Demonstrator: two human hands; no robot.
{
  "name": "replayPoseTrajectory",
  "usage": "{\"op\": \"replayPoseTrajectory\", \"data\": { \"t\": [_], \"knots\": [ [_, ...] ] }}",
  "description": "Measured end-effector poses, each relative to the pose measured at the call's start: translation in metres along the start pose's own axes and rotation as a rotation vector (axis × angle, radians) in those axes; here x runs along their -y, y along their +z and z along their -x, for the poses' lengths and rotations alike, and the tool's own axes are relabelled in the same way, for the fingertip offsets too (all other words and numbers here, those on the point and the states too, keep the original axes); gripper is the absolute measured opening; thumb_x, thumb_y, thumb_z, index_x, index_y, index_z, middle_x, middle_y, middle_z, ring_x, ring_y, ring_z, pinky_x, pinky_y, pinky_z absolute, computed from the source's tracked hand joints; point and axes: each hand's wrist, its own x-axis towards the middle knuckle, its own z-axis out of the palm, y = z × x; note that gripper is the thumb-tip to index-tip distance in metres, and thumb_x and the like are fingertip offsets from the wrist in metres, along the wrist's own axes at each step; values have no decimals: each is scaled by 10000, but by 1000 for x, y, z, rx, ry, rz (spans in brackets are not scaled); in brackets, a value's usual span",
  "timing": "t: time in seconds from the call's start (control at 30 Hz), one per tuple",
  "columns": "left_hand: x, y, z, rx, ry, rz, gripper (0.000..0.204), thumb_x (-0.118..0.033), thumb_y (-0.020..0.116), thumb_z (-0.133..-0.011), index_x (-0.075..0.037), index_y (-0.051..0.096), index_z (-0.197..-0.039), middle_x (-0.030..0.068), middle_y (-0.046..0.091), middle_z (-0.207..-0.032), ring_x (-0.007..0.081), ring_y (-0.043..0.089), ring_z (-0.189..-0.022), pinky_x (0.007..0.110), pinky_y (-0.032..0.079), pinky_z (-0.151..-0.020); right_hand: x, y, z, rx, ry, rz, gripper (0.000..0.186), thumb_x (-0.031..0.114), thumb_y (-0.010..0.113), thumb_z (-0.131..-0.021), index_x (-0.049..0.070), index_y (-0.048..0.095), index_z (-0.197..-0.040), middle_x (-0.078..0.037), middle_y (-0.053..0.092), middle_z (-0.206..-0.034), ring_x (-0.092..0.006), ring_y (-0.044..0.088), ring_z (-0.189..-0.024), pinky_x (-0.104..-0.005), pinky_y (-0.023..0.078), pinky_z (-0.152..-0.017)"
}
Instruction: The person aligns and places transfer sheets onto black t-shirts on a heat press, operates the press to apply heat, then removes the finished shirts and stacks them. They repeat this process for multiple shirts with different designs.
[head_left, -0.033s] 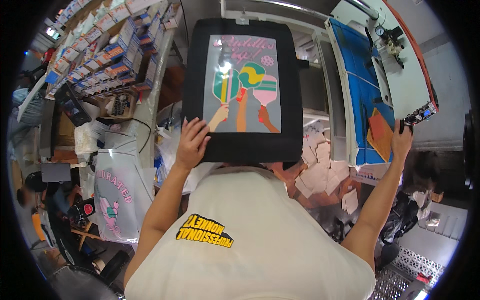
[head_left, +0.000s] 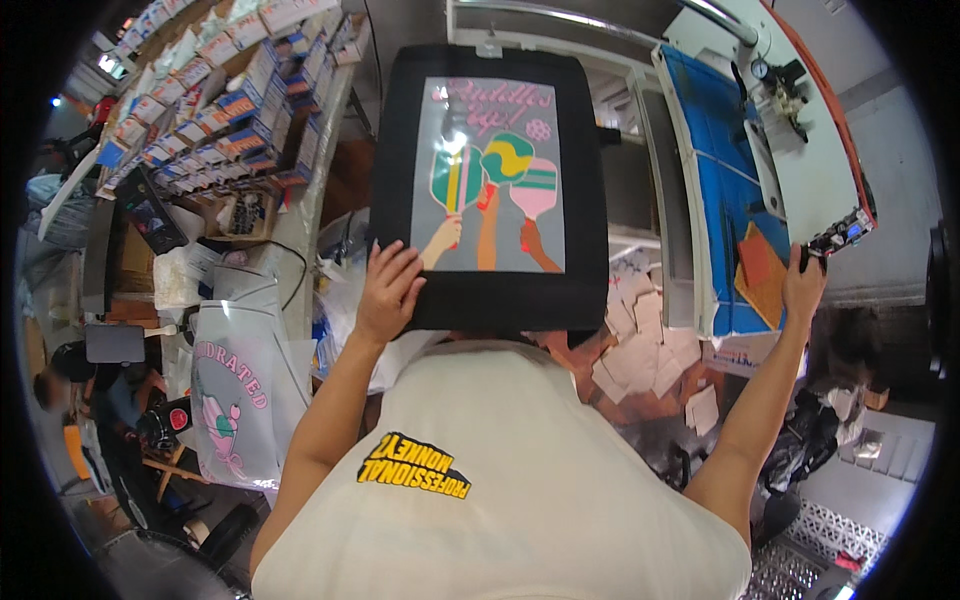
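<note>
Flat on the lower left corner of a black cloth item lies my left hand, open, with its fingers slightly spread. The cloth covers a board in front of me. On it lies a clear, shiny film sheet printed with three raised hands holding green, yellow and pink paddles under pink lettering. Far out to the right, my right hand is closed round a black handle at the edge of the white machine. Its fingertips are partly hidden.
A blue pad with an orange-brown piece on it lies beside the machine. Loose paper sheets are scattered at centre right. Several small boxes fill the left table. A printed film hangs at the left.
The whole view has shifted slightly, so the board appears a little lower and further right. Both hands keep their places on the cloth and the handle.
</note>
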Motion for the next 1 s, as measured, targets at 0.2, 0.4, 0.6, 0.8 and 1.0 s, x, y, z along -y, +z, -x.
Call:
{"op": "replayPoseTrajectory", "data": {
  "t": [0.2, 0.4, 0.6, 0.8, 1.0],
  "knots": [
    [9, 12, 11, 15, -16, -22, 233, -93, 694, -925, -31, 723, -1147, 115, 679, -1278, 343, 552, -1318, 546, 307, -1192, 2, 11, 1, -71, -23, 40, 668, 551, 614, -967, -89, 649, -1158, -319, 662, -1149, -482, 559, -1161, -539, 418, -1027],
    [7, 17, 9, -6, 6, -11, 211, -88, 681, -927, -25, 721, -1125, 120, 668, -1280, 337, 544, -1316, 552, 306, -1190, 22, -8, 12, -55, -34, -89, 645, 537, 674, -927, -85, 658, -1096, -318, 667, -1115, -503, 576, -1117, -553, 429, -998],
    [-2, 7, 5, -6, -40, -34, 135, -60, 663, -886, -44, 681, -1019, 114, 650, -1206, 328, 558, -1254, 542, 349, -1144, 115, -33, 62, -43, -108, -131, 548, 445, 688, -932, -84, 650, -1071, -297, 658, -1090, -481, 558, -1110, -545, 422, -1000],
    [1, 27, -17, 5, -220, -127, 118, -43, 615, -807, -101, 667, -895, 78, 631, -1025, 327, 562, -1055, 505, 401, -986, 199, -49, 122, -161, -193, -316, 329, 257, 704, -923, 16, 638, -1137, -226, 609, -1167, -430, 515, -1182, -604, 383, -981],
    [-11, -9, -6, -357, -401, -52, 109, -70, 636, -808, -101, 683, -902, 88, 640, -1046, 332, 577, -1070, 470, 406, -963, 257, -93, 142, -422, -283, -471, 941, 439, 925, -632, 87, 531, -1410, -264, 371, -1517, -506, 372, -1383, -626, 345, -1077]
  ]
}}
